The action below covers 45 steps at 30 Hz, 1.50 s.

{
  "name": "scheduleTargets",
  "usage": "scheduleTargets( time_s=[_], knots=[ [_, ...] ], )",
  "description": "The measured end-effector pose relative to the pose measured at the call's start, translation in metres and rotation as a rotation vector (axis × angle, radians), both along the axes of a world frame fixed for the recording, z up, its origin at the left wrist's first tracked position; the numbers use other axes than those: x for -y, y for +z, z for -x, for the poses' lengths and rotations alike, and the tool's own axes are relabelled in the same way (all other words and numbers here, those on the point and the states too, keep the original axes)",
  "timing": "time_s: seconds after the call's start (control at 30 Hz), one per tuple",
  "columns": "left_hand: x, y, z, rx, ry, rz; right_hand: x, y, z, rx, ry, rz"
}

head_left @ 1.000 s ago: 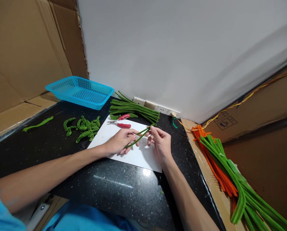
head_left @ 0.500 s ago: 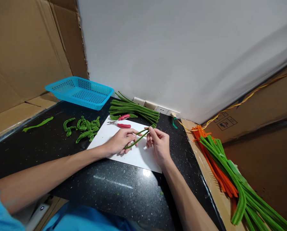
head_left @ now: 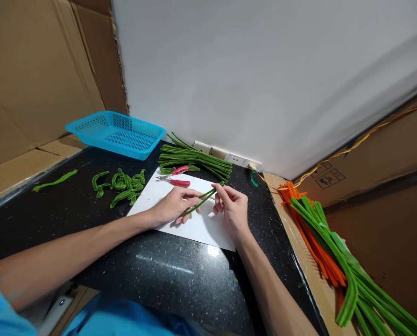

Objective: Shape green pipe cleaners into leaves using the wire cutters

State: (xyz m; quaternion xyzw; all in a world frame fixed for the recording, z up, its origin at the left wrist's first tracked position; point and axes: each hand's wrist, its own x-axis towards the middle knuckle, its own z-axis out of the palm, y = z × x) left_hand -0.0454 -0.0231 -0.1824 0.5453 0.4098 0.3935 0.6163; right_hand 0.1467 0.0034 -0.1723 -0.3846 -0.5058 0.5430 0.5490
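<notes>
Between my hands is a green pipe cleaner, bent so that two strands run side by side. My left hand is closed on its lower left end, above a white sheet. At the upper right end, my right hand pinches the strands between thumb and fingers. A thin pale stick shows between the hands; which hand holds it I cannot tell. Red-handled cutting pliers lie with jaws apart on the sheet, just beyond my left hand.
Behind the sheet lies a bundle of green pipe cleaners. Curled green pieces and a flat green strip are on the left. A blue basket stands at the back. Bright green and orange pipe cleaners rest on cardboard at right.
My right hand has shifted slightly to the right. The two strands of the pipe cleaner have come closer together. My left hand has barely moved.
</notes>
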Motion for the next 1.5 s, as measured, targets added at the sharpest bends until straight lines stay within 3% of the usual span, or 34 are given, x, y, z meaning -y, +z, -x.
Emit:
scheduleTargets(
  time_s=[0.27, 0.37, 0.57, 0.77, 1.0, 1.5],
  knots=[
    [0.000, 0.007, -0.002, 0.008, 0.023, 0.038, -0.001, 0.000, 0.000, -0.028, -0.017, 0.000],
    [0.001, 0.009, -0.002, 0.086, -0.044, 0.071, -0.001, 0.000, -0.002, -0.028, -0.012, -0.003],
    [0.006, 0.012, 0.002, 0.381, -0.312, 0.475, 0.000, 0.006, -0.003, -0.105, 0.066, 0.069],
    [0.005, 0.013, 0.006, 0.454, -0.358, 0.663, -0.002, 0.008, -0.005, -0.167, 0.071, 0.099],
    [0.007, 0.017, 0.007, 0.453, -0.394, 0.625, -0.004, 0.012, -0.011, -0.185, 0.034, 0.076],
    [0.014, 0.016, -0.002, 0.299, -0.287, 0.453, -0.010, 0.007, -0.016, -0.157, -0.022, 0.040]
  ],
)
